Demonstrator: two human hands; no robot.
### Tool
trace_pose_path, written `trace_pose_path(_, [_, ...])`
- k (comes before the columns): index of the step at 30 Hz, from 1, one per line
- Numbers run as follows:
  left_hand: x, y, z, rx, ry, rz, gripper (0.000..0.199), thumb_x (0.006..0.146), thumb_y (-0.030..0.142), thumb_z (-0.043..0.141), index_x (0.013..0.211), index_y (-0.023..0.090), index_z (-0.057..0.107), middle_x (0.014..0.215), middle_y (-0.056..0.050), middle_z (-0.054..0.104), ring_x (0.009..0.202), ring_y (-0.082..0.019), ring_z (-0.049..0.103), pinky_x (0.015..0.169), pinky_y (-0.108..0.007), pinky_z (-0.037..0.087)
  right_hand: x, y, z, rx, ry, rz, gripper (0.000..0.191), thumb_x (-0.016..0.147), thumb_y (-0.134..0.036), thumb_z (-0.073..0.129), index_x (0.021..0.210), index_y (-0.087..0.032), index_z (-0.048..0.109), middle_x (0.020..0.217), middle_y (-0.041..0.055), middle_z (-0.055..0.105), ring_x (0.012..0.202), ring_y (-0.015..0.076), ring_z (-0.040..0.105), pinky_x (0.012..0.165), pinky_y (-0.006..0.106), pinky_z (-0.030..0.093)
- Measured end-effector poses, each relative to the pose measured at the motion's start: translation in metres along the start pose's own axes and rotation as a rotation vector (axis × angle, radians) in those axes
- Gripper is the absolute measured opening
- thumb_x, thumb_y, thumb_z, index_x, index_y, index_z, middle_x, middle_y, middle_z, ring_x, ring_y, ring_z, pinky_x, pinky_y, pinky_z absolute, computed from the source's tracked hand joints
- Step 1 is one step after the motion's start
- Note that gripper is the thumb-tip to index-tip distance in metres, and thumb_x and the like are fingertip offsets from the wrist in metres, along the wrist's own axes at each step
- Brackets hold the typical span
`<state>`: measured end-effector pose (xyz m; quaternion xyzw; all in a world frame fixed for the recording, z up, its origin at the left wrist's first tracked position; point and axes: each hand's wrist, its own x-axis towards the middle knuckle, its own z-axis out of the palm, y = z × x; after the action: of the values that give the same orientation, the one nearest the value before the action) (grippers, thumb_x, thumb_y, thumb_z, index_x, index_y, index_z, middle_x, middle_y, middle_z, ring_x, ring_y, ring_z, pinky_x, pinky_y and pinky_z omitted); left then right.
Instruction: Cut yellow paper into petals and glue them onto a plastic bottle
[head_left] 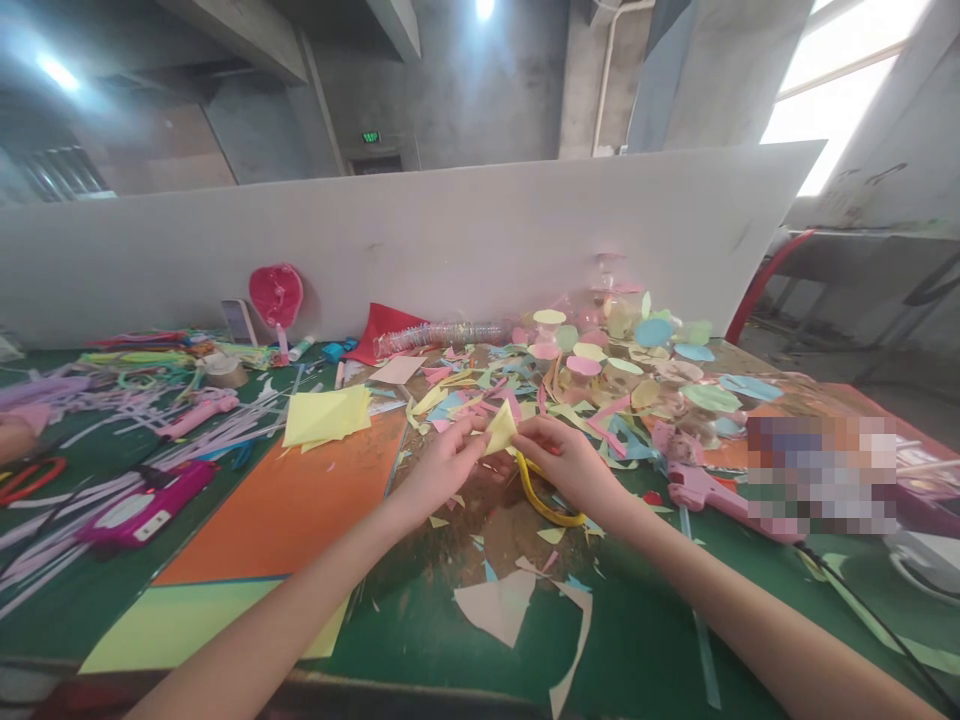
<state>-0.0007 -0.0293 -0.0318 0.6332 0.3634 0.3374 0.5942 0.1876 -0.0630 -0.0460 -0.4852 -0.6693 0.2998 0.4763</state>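
Between my two hands is a small folded piece of yellow paper (501, 428), held above the middle of the table. My left hand (452, 458) pinches its left side, and the fingertips of my right hand (559, 455) grip its right side. Just under my right hand lies a yellow scissors handle (546, 508); the blades are hidden. Left of my left hand, a stack of yellow paper squares (327, 415) rests on a large orange sheet (300, 510). Paper scraps lie all around both hands.
A pink glue gun (727, 500) lies at the right, its cord running toward the front. Cut paper circles (652, 350) pile up behind. At the left are a magenta device (150, 503), a tape roll (225, 370), thin strips and another person's hand (16, 437). A white partition (420, 240) stands behind.
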Motion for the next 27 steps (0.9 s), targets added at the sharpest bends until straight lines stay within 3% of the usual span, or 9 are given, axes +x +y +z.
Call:
trace_pose_path(7, [-0.006, 0.0022, 0.0053, 0.175, -0.01, 0.105, 0.032, 0.092, 0.049, 0.053, 0.11, 0.023, 0.057, 0.097, -0.005, 0.073, 0.082, -0.021, 0.072, 0.08, -0.036, 0.057, -0.0009, -0.002, 0.0018, 0.122, -0.02, 0.145, 0.03, 0.087, -0.05, 0.056, 0.084, -0.021, 0.06, 0.077, 0.0006, 0.063, 0.069, 0.0166, 0.057, 0.062, 0.029, 0.041])
trace_pose_path(14, [-0.0067, 0.001, 0.0043, 0.354, 0.032, 0.156, 0.029, 0.094, 0.049, 0.046, 0.104, 0.023, 0.056, 0.092, -0.001, 0.069, 0.082, -0.019, 0.068, 0.077, -0.031, 0.053, 0.0008, 0.0031, 0.0067, 0.211, 0.04, 0.094, 0.032, 0.08, -0.05, 0.065, 0.091, -0.021, 0.054, 0.085, 0.0014, 0.061, 0.077, 0.017, 0.059, 0.07, 0.03, 0.047])
trace_pose_path(18, [-0.0068, 0.0001, 0.0038, 0.449, 0.041, 0.179, 0.028, 0.096, 0.047, 0.043, 0.097, 0.023, 0.057, 0.079, 0.0, 0.065, 0.074, -0.018, 0.065, 0.071, -0.029, 0.049, 0.0006, 0.0021, 0.0059, 0.206, -0.013, 0.038, 0.028, 0.087, -0.049, 0.057, 0.091, -0.021, 0.055, 0.087, 0.0012, 0.059, 0.079, 0.0165, 0.056, 0.075, 0.031, 0.046])
trace_pose_path(23, [-0.0086, 0.0025, 0.0064, 0.486, 0.039, 0.192, 0.028, 0.097, 0.045, 0.043, 0.095, 0.022, 0.059, 0.076, 0.0, 0.065, 0.072, -0.017, 0.063, 0.067, -0.027, 0.047, 0.0002, -0.0013, 0.0035, 0.203, -0.014, 0.064, 0.034, 0.089, -0.054, 0.052, 0.079, -0.021, 0.053, 0.071, -0.003, 0.048, 0.064, 0.0129, 0.044, 0.06, 0.026, 0.038])
trace_pose_path(27, [-0.0108, 0.0053, 0.0081, 0.524, 0.017, 0.156, 0.027, 0.095, 0.048, 0.047, 0.092, 0.023, 0.055, 0.078, 0.001, 0.066, 0.069, -0.015, 0.062, 0.062, -0.025, 0.044, 0.0, -0.0007, 0.0031, 0.229, -0.009, 0.115, 0.038, 0.088, -0.057, 0.052, 0.079, -0.021, 0.053, 0.07, -0.0032, 0.044, 0.061, 0.0122, 0.039, 0.055, 0.025, 0.032])
